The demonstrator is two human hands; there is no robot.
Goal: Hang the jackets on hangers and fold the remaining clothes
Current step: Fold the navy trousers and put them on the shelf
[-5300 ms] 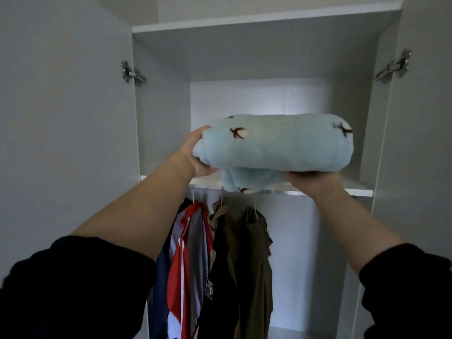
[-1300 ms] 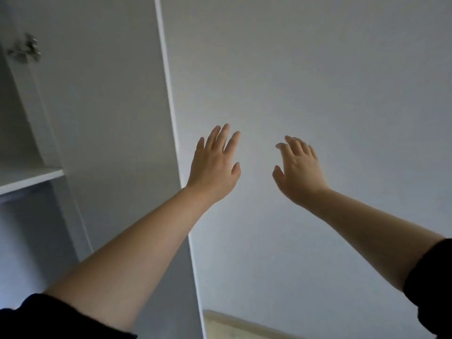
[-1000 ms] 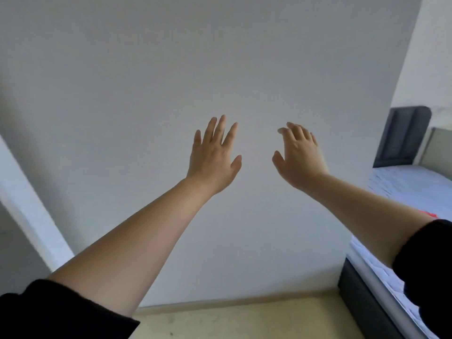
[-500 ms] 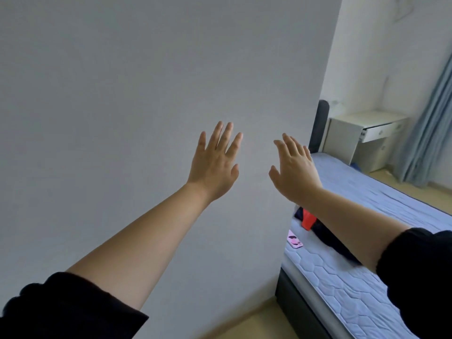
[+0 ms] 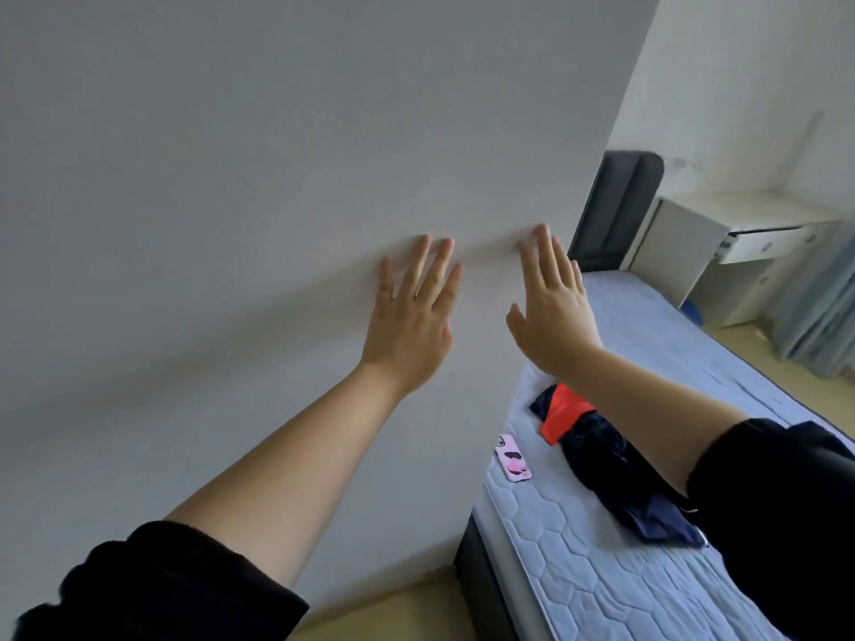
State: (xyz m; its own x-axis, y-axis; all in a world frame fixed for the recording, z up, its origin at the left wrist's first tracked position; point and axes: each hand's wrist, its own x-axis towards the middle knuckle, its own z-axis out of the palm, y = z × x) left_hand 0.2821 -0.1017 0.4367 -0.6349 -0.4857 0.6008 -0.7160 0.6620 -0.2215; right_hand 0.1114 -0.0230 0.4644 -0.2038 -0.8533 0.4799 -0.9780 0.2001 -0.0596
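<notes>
The left hand (image 5: 407, 326) and the right hand (image 5: 553, 312) are both raised with fingers straight, holding nothing. The left's fingers are spread, the right's are close together. They show against a pale wall (image 5: 231, 178) that stands along the mattress (image 5: 578, 571).

A crumpled navy-and-red garment (image 5: 615, 469) lies on the mattress near its wall-side edge, partly hidden by the right forearm. A pink phone (image 5: 512, 458) lies just beside the garment, closer to that edge.

A dark headboard (image 5: 615, 210) is at the mattress's far end. Beyond it stands a white bedside cabinet (image 5: 684, 252) with its drawer slightly out.
</notes>
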